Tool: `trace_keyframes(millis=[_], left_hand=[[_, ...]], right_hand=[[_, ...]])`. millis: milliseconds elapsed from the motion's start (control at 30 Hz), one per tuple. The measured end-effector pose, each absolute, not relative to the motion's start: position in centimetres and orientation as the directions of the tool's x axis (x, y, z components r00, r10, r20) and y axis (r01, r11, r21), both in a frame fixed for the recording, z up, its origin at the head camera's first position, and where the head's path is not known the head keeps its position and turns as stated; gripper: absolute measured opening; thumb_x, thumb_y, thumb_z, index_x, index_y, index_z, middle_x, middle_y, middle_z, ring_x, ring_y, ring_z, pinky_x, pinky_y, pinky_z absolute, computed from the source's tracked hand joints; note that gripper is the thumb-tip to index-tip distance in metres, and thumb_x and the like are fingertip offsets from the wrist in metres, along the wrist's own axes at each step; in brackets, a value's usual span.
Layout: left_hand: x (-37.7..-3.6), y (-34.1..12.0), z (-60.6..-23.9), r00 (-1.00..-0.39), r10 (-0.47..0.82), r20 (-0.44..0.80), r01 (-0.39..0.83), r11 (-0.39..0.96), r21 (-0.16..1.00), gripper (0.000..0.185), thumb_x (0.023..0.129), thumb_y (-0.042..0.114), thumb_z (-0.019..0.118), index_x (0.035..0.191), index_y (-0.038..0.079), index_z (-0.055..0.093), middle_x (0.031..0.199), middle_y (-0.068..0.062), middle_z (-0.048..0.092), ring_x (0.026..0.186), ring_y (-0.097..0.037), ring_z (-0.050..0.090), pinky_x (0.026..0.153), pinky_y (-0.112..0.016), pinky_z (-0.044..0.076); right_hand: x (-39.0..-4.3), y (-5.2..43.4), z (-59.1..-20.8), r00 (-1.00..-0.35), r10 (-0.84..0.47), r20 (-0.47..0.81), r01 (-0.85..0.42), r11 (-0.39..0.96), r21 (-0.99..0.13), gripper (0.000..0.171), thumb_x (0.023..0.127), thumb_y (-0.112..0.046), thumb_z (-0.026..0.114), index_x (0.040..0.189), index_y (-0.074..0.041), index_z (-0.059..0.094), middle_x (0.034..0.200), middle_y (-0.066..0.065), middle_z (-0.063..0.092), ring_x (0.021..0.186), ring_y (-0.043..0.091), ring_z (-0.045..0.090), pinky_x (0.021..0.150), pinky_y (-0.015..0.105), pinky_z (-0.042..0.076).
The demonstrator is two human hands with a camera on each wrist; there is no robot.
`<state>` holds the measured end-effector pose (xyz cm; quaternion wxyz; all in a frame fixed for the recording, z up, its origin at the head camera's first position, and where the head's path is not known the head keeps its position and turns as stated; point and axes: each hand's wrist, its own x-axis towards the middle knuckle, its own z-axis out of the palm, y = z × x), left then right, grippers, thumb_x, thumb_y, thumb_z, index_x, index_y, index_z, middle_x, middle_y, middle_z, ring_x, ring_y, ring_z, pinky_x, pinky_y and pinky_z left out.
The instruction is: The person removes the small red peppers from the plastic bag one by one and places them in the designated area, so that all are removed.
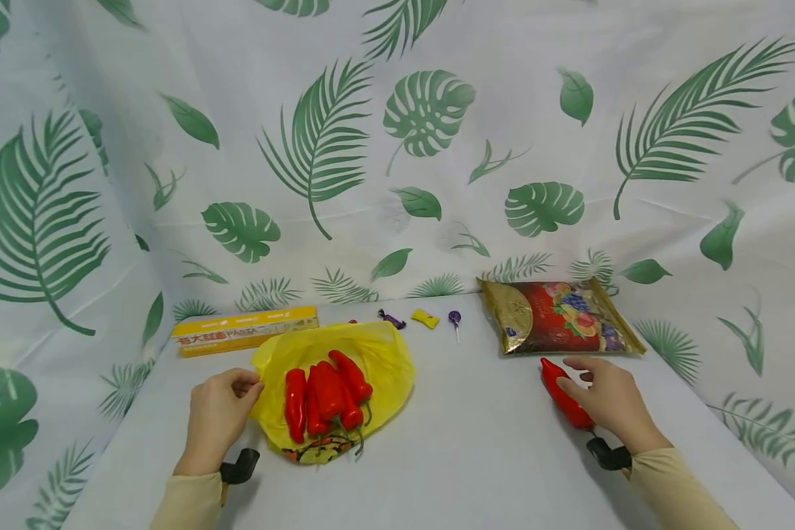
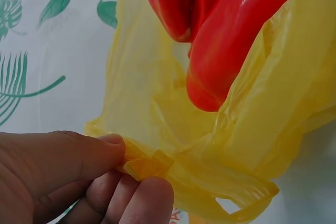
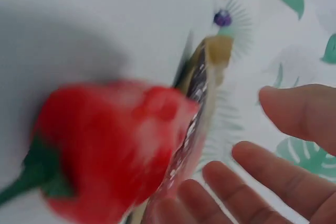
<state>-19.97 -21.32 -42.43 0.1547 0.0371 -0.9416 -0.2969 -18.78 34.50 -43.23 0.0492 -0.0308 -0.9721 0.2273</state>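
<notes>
The left hand (image 1: 215, 412) pinches the yellow bag (image 1: 391, 364) at its nine o'clock edge; the right hand (image 1: 609, 397), fingers parted, holds nothing, the lone pepper (image 1: 563, 397) at its nine o'clock. Apparently reaching, it needs a closing grip next.

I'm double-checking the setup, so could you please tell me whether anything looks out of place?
One red pepper stands out: it is beside the right hand, apart from the others at the yellow bag. Nothing looks spilled.
</notes>
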Motion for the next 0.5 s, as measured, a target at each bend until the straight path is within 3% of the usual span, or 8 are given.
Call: trace_keyframes(millis=[267,500], left_hand=[[-19.8,-21.5,-42.5,-0.949,-0.164,0.270,0.026,0.811,0.585,0.014,0.091,0.012,0.079,0.099,0.000,0.078,0.087,-0.012,0.077,0.074,-0.019,0.068,0.063,-0.022,0.054],[-19.9,-21.6,-42.7,-0.950,-0.163,0.265,0.028,0.804,0.594,0.014,0.091,0.012,0.080,0.099,0.001,0.078,0.087,-0.012,0.078,0.075,-0.019,0.069,0.064,-0.026,0.058]], right_hand=[[-19.6,30.1,-43.2,-0.975,-0.015,0.222,-0.132,0.842,-0.524,0.045,0.093,-0.026,0.078,0.129,-0.002,0.069,0.120,0.025,0.074,0.100,0.039,0.074,0.082,0.054,0.061],[-21.8,24.9,-44.2,-0.983,-0.138,0.119,-0.182,0.728,-0.660,0.048,0.095,-0.030,0.077,0.135,-0.007,0.067,0.126,0.017,0.074,0.104,0.029,0.075,0.083,0.041,0.064]])
